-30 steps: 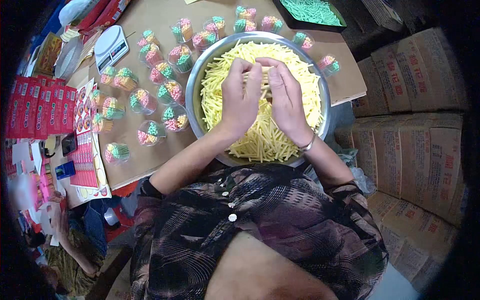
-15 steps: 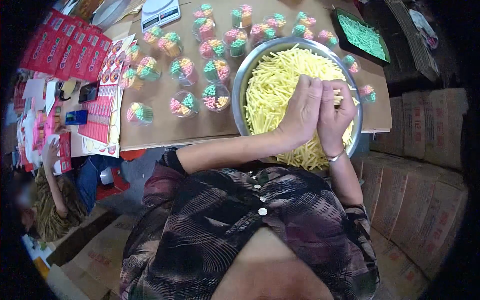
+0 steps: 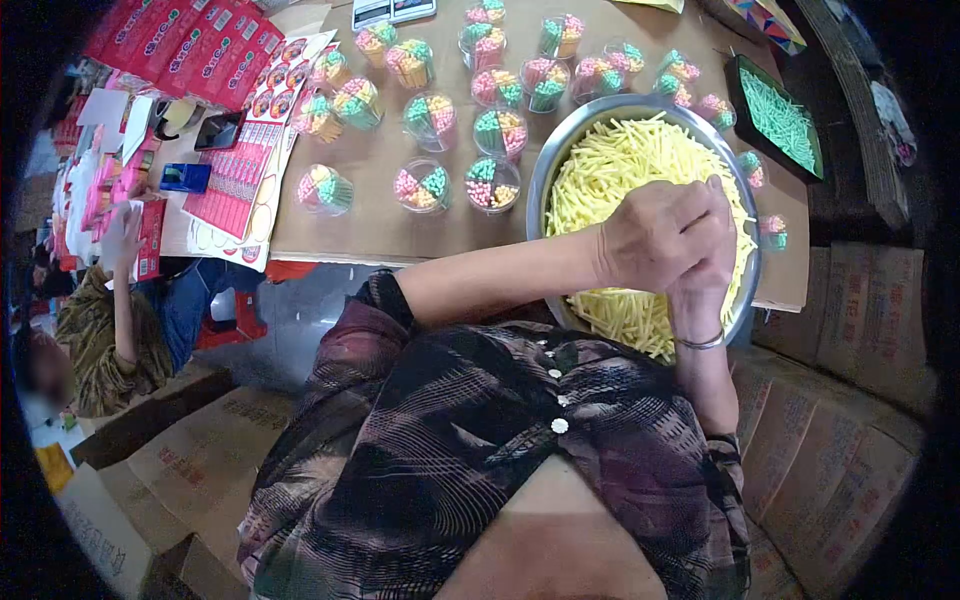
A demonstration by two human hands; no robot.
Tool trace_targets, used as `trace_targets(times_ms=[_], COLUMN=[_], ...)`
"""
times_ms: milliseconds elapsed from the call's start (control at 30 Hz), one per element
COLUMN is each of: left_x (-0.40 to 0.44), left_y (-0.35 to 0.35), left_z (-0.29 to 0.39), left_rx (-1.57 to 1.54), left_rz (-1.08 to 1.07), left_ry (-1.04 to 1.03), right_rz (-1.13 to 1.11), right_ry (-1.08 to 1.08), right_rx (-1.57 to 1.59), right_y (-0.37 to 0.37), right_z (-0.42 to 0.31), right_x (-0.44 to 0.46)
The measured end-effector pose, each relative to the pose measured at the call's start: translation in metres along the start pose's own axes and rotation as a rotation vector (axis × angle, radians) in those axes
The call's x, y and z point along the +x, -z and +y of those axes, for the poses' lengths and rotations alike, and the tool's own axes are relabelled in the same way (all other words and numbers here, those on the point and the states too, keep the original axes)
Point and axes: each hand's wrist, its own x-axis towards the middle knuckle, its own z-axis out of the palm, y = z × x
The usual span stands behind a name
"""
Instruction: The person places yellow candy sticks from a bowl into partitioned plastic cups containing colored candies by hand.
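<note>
A big metal bowl (image 3: pixel 541 190) in front of me is heaped with thin pale-yellow sticks (image 3: pixel 640 150). Over the heap, my left hand (image 3: pixel 650 238) is closed, with its back toward me and its fingers curled against my right hand. My right hand (image 3: pixel 708 265), with a bangle (image 3: pixel 702 342) on its wrist, is closed too and pressed against the left. Whatever lies between the two hands is hidden by the fingers. Clear cups (image 3: pixel 422 187) filled with pink, green and yellow sticks stand left of the bowl and behind it.
A black tray (image 3: pixel 820 165) of green sticks lies right of the bowl. Red printed packaging (image 3: pixel 185 45), sticker sheets (image 3: pixel 232 180) and phones are at the table's left. Another person's hand (image 3: pixel 122 235) is at far left. Cardboard boxes (image 3: pixel 860 390) stack up at right.
The view has shifted, so the table's things sit further right and lower. My left hand has turned from upright fingers to a curled grip against my right hand.
</note>
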Motion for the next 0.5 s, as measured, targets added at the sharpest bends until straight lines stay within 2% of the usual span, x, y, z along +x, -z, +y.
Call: trace_targets(times_ms=[33, 167, 200, 333, 367, 400, 467, 500], left_x=[0.000, -0.001, 0.000, 0.008, 0.008, 0.008, 0.007, 0.004], left_y=[-0.001, 0.002, 0.003, 0.005, 0.009, 0.019, 0.051, 0.073], left_z=[0.000, 0.000, 0.001, 0.006, 0.009, 0.016, 0.012, 0.007], left_rx=[-0.003, 0.052, 0.048, -0.301, -0.280, -0.354, -0.187, -0.096], left_rz=[0.001, -0.085, -0.086, 0.091, 0.026, -0.074, -0.142, -0.121], left_ry=[0.001, 0.221, 0.221, 0.677, 0.630, 0.721, 0.548, 0.556], right_rz=[0.002, -0.152, -0.149, 0.017, -0.003, -0.014, 0.027, 0.026], right_ry=[-0.001, -0.108, -0.109, -0.121, -0.099, -0.074, -0.105, -0.144], right_rx=[-0.003, 0.630, 0.629, 0.368, 0.370, 0.362, 0.303, 0.285], right_y=[0.002, 0.012, 0.011, -0.002, 0.000, 0.006, 0.014, 0.021], right_z=[0.003, 0.032, 0.029, 0.008, 0.012, 0.017, 0.011, 0.010], right_x=[0.000, 0.003, 0.003, 0.000, 0.004, 0.011, 0.021, 0.026])
